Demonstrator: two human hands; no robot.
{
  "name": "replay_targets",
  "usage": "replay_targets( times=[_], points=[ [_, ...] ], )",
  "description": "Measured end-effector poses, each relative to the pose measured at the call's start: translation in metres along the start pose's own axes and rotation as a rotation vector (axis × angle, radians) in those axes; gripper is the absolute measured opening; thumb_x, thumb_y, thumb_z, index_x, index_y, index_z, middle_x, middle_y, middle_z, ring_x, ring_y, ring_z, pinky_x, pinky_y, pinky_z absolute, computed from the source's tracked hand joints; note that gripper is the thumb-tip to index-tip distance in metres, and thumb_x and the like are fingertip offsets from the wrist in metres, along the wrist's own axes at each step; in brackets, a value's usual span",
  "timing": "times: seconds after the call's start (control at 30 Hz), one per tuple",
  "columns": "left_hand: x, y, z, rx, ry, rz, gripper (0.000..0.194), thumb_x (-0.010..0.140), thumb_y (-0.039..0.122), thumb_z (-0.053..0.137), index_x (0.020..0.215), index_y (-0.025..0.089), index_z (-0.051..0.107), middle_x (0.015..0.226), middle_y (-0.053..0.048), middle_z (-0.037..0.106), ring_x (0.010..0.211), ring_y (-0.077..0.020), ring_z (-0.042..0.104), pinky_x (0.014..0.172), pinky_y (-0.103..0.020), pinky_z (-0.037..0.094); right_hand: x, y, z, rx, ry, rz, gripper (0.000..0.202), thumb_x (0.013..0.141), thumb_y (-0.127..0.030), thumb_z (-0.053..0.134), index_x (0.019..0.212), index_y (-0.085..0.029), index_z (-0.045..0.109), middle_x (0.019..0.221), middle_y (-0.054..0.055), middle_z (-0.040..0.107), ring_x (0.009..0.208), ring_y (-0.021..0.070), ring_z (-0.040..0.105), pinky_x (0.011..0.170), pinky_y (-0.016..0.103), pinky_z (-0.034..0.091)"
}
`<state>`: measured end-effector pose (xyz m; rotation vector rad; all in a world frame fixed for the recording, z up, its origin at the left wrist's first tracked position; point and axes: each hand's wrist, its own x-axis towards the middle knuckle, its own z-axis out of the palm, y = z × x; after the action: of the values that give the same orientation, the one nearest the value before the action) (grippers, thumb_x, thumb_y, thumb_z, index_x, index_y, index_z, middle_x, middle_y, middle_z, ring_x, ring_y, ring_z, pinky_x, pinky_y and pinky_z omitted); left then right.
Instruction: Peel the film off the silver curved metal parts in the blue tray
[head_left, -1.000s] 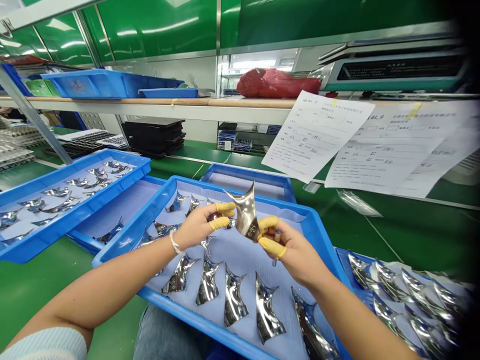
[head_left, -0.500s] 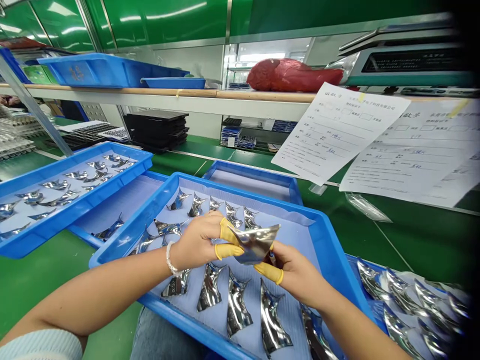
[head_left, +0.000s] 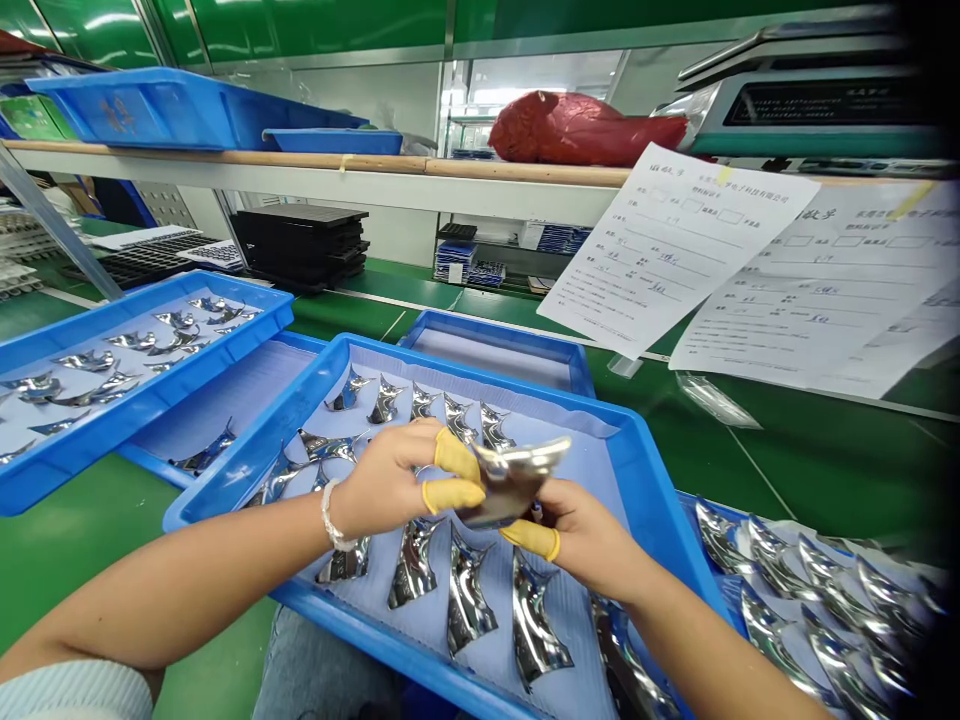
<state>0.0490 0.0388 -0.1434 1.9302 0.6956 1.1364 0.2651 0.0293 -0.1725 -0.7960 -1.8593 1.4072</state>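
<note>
The person's left hand (head_left: 390,478) pinches a shiny, curved metal piece (head_left: 517,480) at its left side between yellow-covered thumb and finger. The right hand (head_left: 592,535) grips the other side, its thumb along the lower edge, so both are clamped on the one piece, in the air above a blue tray (head_left: 637,450). I see it tilted, a pointed corner aimed right and slightly up; it is blurred and foreshortened, so I can't tell its true long axis. Below, the front-row pieces (head_left: 469,590) run lengthwise away from the person, narrow tips farthest off.
</note>
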Motion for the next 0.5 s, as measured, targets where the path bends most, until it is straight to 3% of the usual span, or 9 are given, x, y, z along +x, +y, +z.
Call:
replay_targets(
  times=[0.17,0.33,0.5],
  points=[
    [0.008,-0.012,0.003,-0.352,0.092,-0.391,0.018,0.070,0.033,0.072,0.073,0.016,0.068,0.070,0.000,0.063,0.066,-0.0117,0.052,0.068,-0.027,0.041,-0.003,-0.001,0.002,0.250,-0.033,0.002,0.016,0.081,-0.035,0.072,0.092,-0.023,0.071,0.077,0.002,0.066,0.068,0.0149,0.056,0.066,0.027,0.046],
    [0.011,-0.024,0.013,-0.527,0.087,-0.560,0.035,0.059,0.043,0.079,0.067,0.013,0.063,0.067,0.002,0.056,0.063,-0.0082,0.044,0.064,-0.023,0.034,-0.010,-0.001,0.006,0.441,-0.029,0.132,0.032,0.075,-0.038,0.078,0.104,-0.026,0.071,0.071,0.002,0.066,0.047,0.0082,0.048,0.045,0.020,0.041],
    [0.010,-0.026,0.019,-0.607,0.031,-0.651,0.042,0.058,0.047,0.079,0.063,0.013,0.055,0.061,0.004,0.049,0.057,-0.0067,0.036,0.057,-0.023,0.026,-0.010,0.000,0.006,0.451,-0.031,0.154,0.040,0.072,-0.044,0.078,0.105,-0.022,0.070,0.073,0.004,0.067,0.039,0.0066,0.045,0.041,0.021,0.037]
  ],
)
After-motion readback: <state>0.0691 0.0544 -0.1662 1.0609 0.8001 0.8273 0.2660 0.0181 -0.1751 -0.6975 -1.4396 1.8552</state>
